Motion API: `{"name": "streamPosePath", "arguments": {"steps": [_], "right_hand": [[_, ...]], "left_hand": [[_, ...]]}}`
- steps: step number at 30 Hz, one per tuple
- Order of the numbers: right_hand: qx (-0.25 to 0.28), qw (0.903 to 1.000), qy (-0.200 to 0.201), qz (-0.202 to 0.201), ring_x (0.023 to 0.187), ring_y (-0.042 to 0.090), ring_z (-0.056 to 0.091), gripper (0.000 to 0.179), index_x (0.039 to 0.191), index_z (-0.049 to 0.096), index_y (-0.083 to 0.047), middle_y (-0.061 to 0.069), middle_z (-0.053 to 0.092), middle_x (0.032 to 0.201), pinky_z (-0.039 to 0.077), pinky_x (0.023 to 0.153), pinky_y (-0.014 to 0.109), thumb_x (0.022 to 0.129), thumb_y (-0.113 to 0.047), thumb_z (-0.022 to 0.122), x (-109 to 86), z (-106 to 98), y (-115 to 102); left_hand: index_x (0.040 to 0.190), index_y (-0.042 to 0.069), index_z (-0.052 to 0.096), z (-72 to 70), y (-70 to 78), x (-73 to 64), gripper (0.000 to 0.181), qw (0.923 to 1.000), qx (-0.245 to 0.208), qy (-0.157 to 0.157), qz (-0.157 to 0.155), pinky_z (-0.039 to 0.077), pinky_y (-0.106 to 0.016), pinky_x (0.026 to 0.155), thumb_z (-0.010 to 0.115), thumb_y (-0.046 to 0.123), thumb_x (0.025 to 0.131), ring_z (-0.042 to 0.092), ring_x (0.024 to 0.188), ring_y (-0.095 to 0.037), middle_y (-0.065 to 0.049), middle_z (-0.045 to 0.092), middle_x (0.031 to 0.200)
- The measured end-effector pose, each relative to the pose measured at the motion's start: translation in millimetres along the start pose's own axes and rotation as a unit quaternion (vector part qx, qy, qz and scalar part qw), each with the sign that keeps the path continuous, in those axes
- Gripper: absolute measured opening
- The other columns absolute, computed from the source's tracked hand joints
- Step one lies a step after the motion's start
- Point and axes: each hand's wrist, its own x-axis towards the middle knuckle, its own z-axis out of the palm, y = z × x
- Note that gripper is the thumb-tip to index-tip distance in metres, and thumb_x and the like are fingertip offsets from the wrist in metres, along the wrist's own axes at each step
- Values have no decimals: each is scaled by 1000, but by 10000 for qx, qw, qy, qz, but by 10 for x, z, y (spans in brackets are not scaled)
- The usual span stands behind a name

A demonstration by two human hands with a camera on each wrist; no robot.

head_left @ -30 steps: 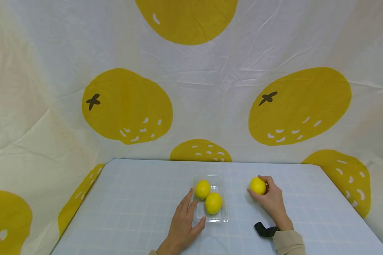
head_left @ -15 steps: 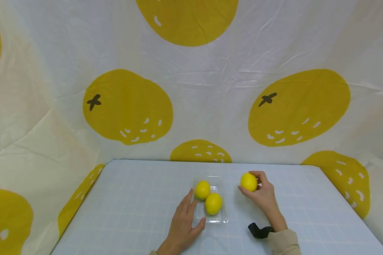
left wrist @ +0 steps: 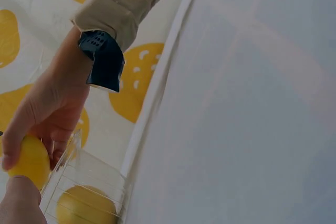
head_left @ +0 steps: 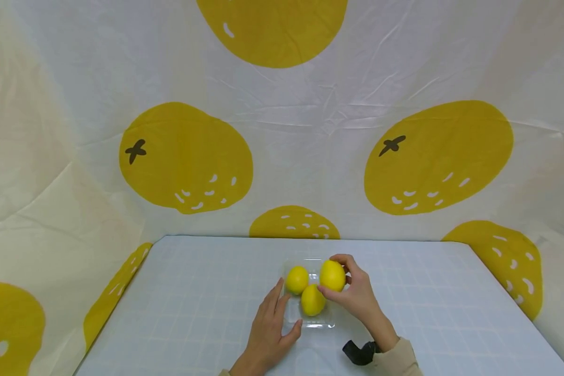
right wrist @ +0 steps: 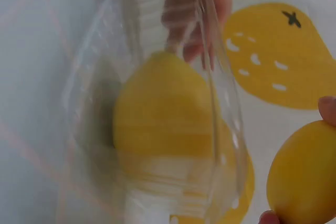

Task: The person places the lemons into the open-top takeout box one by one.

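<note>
My right hand (head_left: 362,298) pinches a lemon (head_left: 332,275) between thumb and fingers, over the right side of a clear plastic box (head_left: 316,325). Inside the box sit two more lemons, one further back on the left (head_left: 296,280) and one nearer (head_left: 313,301). My left hand (head_left: 269,328) rests along the box's left side, fingers extended and thumb near its front edge. In the right wrist view, the held lemon (right wrist: 305,177) is outside the clear wall, higher than the box's floor. The left wrist view shows the held lemon (left wrist: 30,162) near the rim.
A pale blue checked cloth (head_left: 207,292) covers the table. Behind it hangs a white sheet (head_left: 310,156) printed with big yellow fruit. On my right wrist sits a black camera mount (head_left: 359,353), close over the cloth.
My right hand has carried the lemon leftward, from the cloth right of the box to over the box. My left hand and the two lemons in the box have stayed put.
</note>
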Motion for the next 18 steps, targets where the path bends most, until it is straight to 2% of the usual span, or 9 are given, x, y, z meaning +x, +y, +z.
{"name": "streamPosePath", "arguments": {"steps": [6,11,18], "right_hand": [[116,9983,-421,-396,87,14,56,66,122,55,-14,-6,63,111,53,70,26,68,-22,91,-49,236,-82],[107,9957,-705,-585,89,11,58,68,123,55,-14,-5,63,115,54,76,29,66,-24,91,-102,369,-119],[-803,9909,-651,-863,95,8,53,69,122,59,-18,-8,63,116,50,80,31,63,-35,91,-166,495,-103]], "left_hand": [[131,6,54,6,3,12,58,9999,63,-98,-61,47,-49,101,63,45,90,45,132,-27,-15,34,157],[138,4,49,6,9,9,64,9999,42,-92,-76,46,-49,102,61,45,91,44,133,-27,-15,34,157],[148,-2,39,24,-2,7,80,10000,-60,39,-8,43,-47,105,66,39,85,41,137,-26,-16,34,157]]}}
